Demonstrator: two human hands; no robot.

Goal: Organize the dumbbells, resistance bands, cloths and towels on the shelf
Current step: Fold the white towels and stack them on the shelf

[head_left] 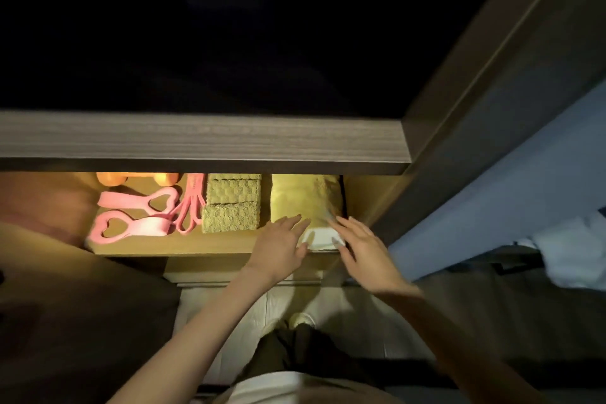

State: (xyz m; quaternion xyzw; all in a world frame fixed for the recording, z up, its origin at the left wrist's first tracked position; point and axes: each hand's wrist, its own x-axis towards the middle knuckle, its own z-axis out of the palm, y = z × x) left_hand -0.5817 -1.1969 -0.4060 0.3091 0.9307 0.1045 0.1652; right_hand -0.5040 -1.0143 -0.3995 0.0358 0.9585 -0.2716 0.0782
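A lit shelf (pixel 203 244) holds a folded pale towel (pixel 305 197) at its right end. My left hand (pixel 282 246) lies with straight fingers on the towel's front left edge. My right hand (pixel 364 249) lies flat against its front right corner. Left of the towel sit two folded textured cloths (pixel 232 203). Further left lie a thin pink resistance band (pixel 188 207) and two pink heart-handled bands (pixel 131 216). An orange dumbbell (pixel 137 178) shows partly at the back, under the board above.
A thick wooden shelf board (pixel 203 141) overhangs the lit shelf and hides its back. A dark cabinet side panel (pixel 475 108) rises on the right. A blue surface (pixel 492 207) with a white cloth (pixel 574 256) lies to the right. Pale floor (pixel 229 305) lies below.
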